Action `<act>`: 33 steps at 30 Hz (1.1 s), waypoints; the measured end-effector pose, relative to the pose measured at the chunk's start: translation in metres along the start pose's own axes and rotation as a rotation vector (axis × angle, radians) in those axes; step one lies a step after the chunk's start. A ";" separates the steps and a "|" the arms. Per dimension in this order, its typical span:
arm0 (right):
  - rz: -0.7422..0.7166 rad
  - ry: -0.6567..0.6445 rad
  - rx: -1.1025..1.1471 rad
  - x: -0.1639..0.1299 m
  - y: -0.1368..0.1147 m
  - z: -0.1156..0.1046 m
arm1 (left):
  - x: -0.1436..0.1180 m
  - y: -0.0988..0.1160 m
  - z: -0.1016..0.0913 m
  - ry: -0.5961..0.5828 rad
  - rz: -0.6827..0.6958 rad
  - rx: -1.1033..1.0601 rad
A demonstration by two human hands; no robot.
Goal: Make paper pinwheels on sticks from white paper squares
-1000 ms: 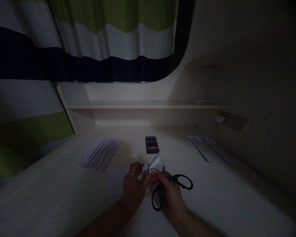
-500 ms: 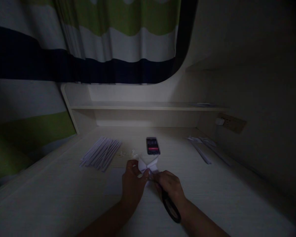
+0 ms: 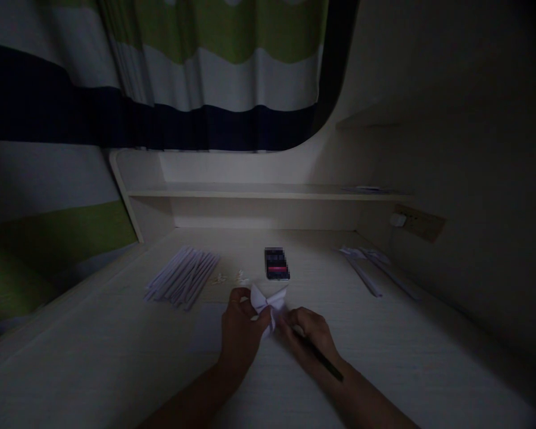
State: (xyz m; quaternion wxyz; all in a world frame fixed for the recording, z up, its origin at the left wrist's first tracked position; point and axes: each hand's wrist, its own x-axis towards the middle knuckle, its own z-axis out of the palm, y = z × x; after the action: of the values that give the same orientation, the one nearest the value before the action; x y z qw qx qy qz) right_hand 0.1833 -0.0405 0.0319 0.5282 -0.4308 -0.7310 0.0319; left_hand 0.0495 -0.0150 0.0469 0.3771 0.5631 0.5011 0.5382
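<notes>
My left hand [image 3: 243, 328] pinches a white folded paper pinwheel [image 3: 270, 299] between thumb and fingers, its pointed flaps spreading upward and to the right. Just right of the paper, my right hand [image 3: 310, 333] is closed around a pair of scissors [image 3: 321, 357]. Their black handle shows edge-on along the wrist, while the blades are hidden by the fingers. A flat white sheet of paper [image 3: 206, 326] lies on the desk, partly behind my left hand.
Several rolled paper sticks [image 3: 183, 277] are piled at the left, beside small pale pieces [image 3: 240, 277]. A phone [image 3: 277, 264] lies behind my hands. Paper sticks with folded tops [image 3: 361, 271] rest at the right. A shelf [image 3: 259, 194] spans the desk's back, with a wall socket [image 3: 422, 222] to the right.
My right hand has turned the scissors so that the handle loop shows edge-on, and their tip has come away from the paper's middle. My left hand stays in place on the paper pinwheel.
</notes>
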 end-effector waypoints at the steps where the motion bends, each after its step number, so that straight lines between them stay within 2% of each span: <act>1: 0.158 0.012 0.086 -0.001 -0.004 0.002 | 0.000 0.000 0.000 0.000 -0.003 0.001; 3: 0.418 0.030 0.291 -0.001 -0.011 0.006 | 0.000 0.001 0.001 0.001 -0.011 -0.022; 4: 0.504 0.040 0.403 0.000 -0.014 0.007 | 0.000 0.001 0.001 -0.002 -0.013 -0.042; 6: 0.600 0.073 0.589 0.002 -0.017 0.006 | 0.001 0.000 0.001 -0.002 -0.019 -0.070; 8: 0.627 0.120 0.669 0.004 -0.018 0.003 | 0.004 0.000 0.001 0.008 -0.043 -0.066; 10: 0.613 0.178 0.589 0.006 -0.015 -0.003 | 0.007 0.000 0.000 0.031 -0.074 -0.044; 12: 0.570 0.210 0.391 0.007 -0.008 -0.010 | 0.012 0.000 -0.002 0.063 -0.107 -0.031; 14: 0.507 0.185 0.153 0.007 0.003 -0.016 | 0.017 -0.001 -0.004 0.089 -0.132 -0.048; 17: 0.296 -0.045 -0.229 0.006 0.022 -0.019 | 0.026 -0.004 -0.010 0.134 -0.153 -0.122; 19: 0.180 -0.293 -0.491 0.006 0.031 -0.015 | 0.034 -0.006 -0.016 0.187 -0.149 -0.165; 20: 0.142 -0.415 -0.585 0.005 0.034 -0.010 | 0.039 -0.007 -0.019 0.202 -0.142 -0.185; 22: 0.090 -0.560 -0.648 0.004 0.034 0.000 | 0.049 -0.008 -0.028 0.250 -0.153 -0.227; 27: 0.002 -0.705 -0.678 0.001 0.023 0.025 | 0.073 -0.013 -0.053 0.405 -0.116 -0.322; 33: -0.005 -0.749 -0.689 -0.008 0.010 0.026 | 0.086 -0.020 -0.069 0.495 -0.113 -0.317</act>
State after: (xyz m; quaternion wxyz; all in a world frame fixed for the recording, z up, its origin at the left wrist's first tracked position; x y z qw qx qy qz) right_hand 0.1691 -0.0293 0.0094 0.0571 -0.5374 -0.8393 -0.0599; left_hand -0.0284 0.0645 0.0566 0.3562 0.3200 0.5181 0.7087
